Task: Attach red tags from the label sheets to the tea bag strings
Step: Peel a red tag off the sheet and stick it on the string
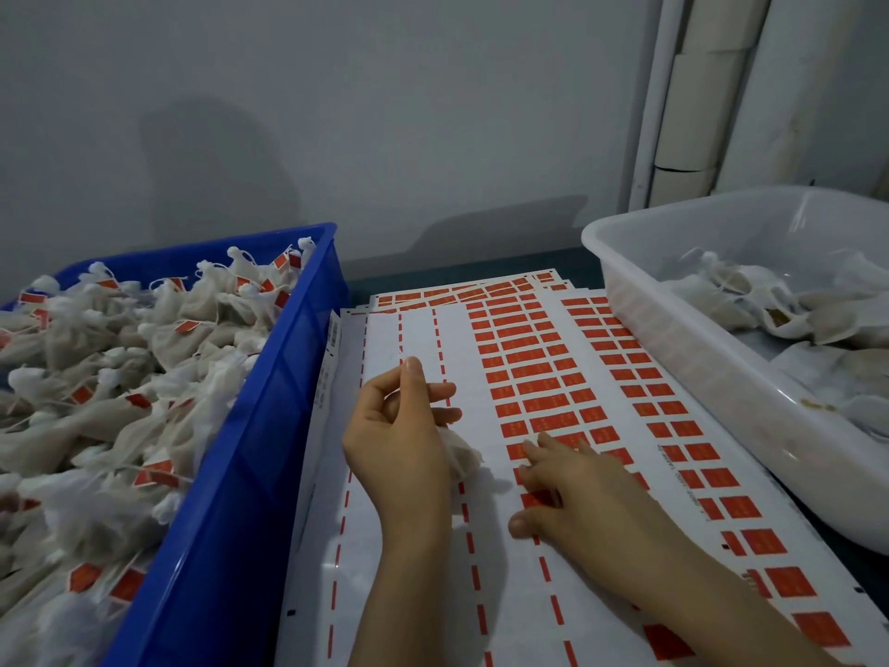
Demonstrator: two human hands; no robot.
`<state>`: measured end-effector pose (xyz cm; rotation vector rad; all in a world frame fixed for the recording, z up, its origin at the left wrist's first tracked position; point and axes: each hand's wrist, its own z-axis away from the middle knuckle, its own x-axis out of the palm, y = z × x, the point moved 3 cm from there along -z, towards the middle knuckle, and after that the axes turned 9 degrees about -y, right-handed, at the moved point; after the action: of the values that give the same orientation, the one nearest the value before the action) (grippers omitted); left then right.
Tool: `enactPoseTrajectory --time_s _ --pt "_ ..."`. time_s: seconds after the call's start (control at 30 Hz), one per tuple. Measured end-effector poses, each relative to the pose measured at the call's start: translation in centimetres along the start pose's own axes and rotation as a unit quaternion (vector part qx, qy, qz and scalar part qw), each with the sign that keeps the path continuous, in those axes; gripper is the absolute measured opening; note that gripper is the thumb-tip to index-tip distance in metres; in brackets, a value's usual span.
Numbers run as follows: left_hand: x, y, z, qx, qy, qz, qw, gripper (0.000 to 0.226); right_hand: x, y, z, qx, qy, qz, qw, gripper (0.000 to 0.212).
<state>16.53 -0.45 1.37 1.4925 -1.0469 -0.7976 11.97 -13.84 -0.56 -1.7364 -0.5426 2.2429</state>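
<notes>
Because the tea bag (464, 454) is a small, soft mesh pouch, light and easy to crush, it is better held loosely by its body, as the left hand (401, 426) does now. Its lower fingers curl round the bag just above the label sheet (481, 594), while thumb and forefinger pinch together higher up, probably on the string, which is too thin to see surely. The right hand (572, 493) lies nearly flat, its fingertips pressing at a red tag (517, 450); it grips nothing. I judge the tag thin and sticky, so lift it by one corner. Room is narrow: the blue crate (269, 426) stands close on the left and the white tub (697, 358) on the right.
</notes>
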Motion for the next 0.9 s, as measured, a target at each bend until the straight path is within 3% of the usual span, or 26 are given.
enactPoseTrajectory --time_s 0.3,0.7,0.9 --pt "0.1 -0.2 0.0 -0.005 -0.006 0.001 1.000 0.011 0.3 0.3 0.1 -0.056 -0.026 0.056 0.997 0.047" --pt "0.1 -0.1 -0.2 -0.021 -0.004 0.004 1.000 0.012 1.6 0.9 0.4 -0.111 0.103 0.015 0.988 0.039" --pt "0.1 -0.2 -0.2 -0.028 -0.002 0.011 1.000 0.013 1.4 1.1 0.1 -0.099 0.121 -0.023 0.987 0.029"
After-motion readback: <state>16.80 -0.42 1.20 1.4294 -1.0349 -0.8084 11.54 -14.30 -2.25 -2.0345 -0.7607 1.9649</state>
